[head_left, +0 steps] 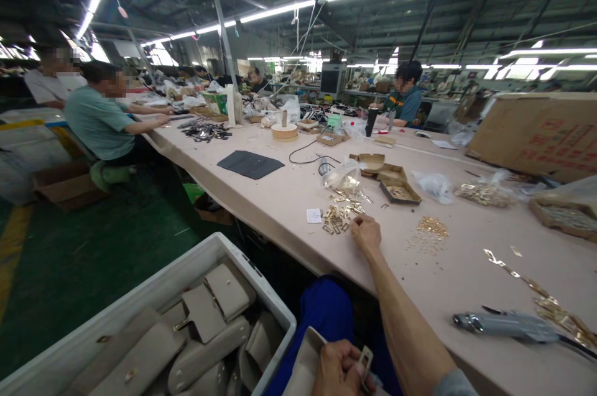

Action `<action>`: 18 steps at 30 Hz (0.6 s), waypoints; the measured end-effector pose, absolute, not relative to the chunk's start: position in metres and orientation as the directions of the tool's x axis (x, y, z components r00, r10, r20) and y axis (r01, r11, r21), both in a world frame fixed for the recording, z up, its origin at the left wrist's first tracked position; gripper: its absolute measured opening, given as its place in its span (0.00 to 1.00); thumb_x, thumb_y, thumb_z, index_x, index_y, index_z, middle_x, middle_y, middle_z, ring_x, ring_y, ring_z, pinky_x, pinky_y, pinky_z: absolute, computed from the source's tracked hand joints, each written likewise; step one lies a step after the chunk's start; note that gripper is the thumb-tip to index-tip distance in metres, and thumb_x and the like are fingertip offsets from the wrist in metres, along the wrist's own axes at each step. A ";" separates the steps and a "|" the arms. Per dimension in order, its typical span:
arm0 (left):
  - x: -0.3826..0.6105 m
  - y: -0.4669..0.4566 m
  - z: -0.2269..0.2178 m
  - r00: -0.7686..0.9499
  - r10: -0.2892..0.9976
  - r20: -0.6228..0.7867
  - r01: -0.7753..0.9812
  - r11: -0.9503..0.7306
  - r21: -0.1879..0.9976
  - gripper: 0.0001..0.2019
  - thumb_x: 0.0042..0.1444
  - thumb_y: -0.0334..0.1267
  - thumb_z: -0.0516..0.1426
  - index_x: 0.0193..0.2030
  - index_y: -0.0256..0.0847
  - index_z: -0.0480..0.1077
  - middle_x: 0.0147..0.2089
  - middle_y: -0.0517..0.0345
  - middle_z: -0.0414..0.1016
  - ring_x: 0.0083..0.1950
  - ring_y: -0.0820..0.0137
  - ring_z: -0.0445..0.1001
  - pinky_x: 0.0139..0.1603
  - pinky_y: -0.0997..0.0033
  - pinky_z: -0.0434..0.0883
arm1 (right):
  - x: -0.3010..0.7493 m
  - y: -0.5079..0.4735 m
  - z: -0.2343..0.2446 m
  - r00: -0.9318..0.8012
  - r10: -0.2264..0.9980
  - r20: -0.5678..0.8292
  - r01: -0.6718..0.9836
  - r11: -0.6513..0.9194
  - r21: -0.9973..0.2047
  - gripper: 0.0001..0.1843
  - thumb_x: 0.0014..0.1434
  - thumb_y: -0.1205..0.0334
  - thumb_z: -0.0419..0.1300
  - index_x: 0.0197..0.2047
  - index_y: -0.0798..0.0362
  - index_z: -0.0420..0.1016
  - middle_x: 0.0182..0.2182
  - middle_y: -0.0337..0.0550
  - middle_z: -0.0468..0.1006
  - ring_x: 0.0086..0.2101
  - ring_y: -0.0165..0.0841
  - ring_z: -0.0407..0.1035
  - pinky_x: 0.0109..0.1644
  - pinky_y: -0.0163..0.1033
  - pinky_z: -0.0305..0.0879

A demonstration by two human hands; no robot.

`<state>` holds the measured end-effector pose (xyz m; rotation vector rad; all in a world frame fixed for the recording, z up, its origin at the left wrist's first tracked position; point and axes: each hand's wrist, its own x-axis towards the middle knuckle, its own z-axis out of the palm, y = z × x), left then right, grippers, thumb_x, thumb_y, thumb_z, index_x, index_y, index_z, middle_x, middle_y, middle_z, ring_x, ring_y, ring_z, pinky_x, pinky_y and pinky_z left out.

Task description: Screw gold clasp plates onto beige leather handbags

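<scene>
Low in the view, my left hand (339, 366) is closed, a flat gold metal plate with a rectangular slot (366, 359) pinched at its fingertips. Against that hand, over my lap, rests a beige bag (304, 362), partly cut off by the lower edge. My right hand (366, 233) reaches across the table edge with curled fingers, touching the right side of a pile of gold rectangular metal frames (336, 218). Whatever its fingertips hold is hidden. Beside the pile lies a small white label (314, 216).
A white crate (153, 287) of beige bags stands at left. On the table (289, 197) are small gold pieces (433, 226), a grey power screwdriver (506, 326), open cardboard boxes (400, 192) and a dark flat sheet (250, 164). A large carton (536, 132) sits at right. Several people work farther off.
</scene>
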<state>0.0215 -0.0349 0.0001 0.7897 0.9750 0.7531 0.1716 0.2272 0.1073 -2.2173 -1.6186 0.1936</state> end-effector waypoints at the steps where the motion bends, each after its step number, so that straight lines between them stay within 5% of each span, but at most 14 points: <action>1: 0.023 -0.037 0.000 0.338 0.866 -0.368 -0.178 0.443 0.879 0.25 0.43 0.68 0.68 0.38 0.54 0.71 0.31 0.51 0.82 0.25 0.54 0.80 0.24 0.57 0.71 | 0.177 0.219 0.108 0.312 0.940 0.140 0.901 -0.247 -0.356 0.16 0.66 0.61 0.53 0.45 0.49 0.83 0.47 0.51 0.81 0.47 0.42 0.76 0.48 0.40 0.68; 5: 0.031 -0.041 0.008 0.311 0.887 -0.341 -0.131 0.395 0.909 0.29 0.50 0.71 0.61 0.39 0.44 0.68 0.32 0.50 0.83 0.15 0.67 0.73 0.14 0.71 0.60 | 0.195 0.191 0.106 0.190 0.972 0.135 0.964 -0.158 -0.215 0.15 0.65 0.66 0.54 0.42 0.55 0.84 0.47 0.58 0.78 0.47 0.44 0.74 0.48 0.42 0.66; 9: 0.032 -0.041 0.023 0.344 0.881 -0.326 -0.144 0.392 0.909 0.30 0.54 0.68 0.59 0.41 0.39 0.68 0.34 0.48 0.84 0.15 0.72 0.73 0.13 0.76 0.60 | 0.197 0.177 0.107 0.056 0.995 0.077 0.989 -0.045 -0.139 0.13 0.65 0.60 0.58 0.39 0.54 0.84 0.48 0.59 0.77 0.48 0.45 0.72 0.47 0.42 0.66; 18: 0.027 -0.047 0.029 0.340 0.898 -0.279 -0.149 0.345 0.927 0.28 0.56 0.65 0.60 0.41 0.37 0.69 0.33 0.47 0.84 0.17 0.71 0.74 0.15 0.77 0.62 | 0.190 0.175 0.105 0.097 0.994 0.054 0.975 -0.084 -0.206 0.14 0.67 0.61 0.55 0.48 0.53 0.80 0.48 0.53 0.78 0.48 0.41 0.73 0.46 0.40 0.64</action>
